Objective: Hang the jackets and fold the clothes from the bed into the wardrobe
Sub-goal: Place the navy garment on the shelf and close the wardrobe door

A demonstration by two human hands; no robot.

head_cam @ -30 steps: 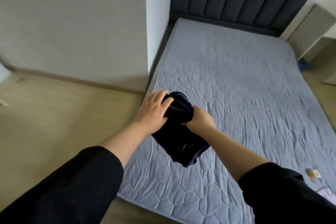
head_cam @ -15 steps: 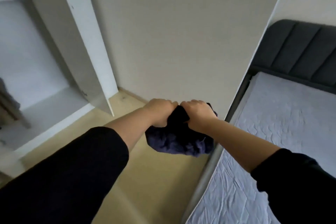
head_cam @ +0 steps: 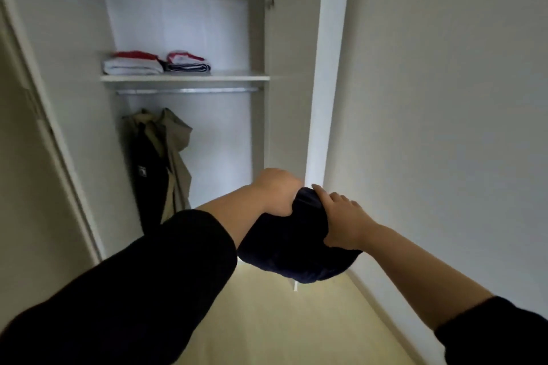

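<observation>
2 hands, left hand (head_cam: 277, 191) and right hand (head_cam: 341, 222), grip the folded navy garment (head_cam: 296, 249), now turned from the bed toward the wardrobe shelf (head_cam: 184, 77); shelving comes next.

left hand (head_cam: 275, 194) + right hand (head_cam: 344, 222) grip dark garment (head_cam: 293, 249) | open wardrobe (head_cam: 184, 77) ahead

White wardrobe shelf (head_cam: 231, 78) at eleven o'clock, two folded stacks side by side (red-and-white (head_cam: 132, 64), navy-based (head_cam: 188, 62)), pale wooden floor (head_cam: 284, 320) below.
</observation>
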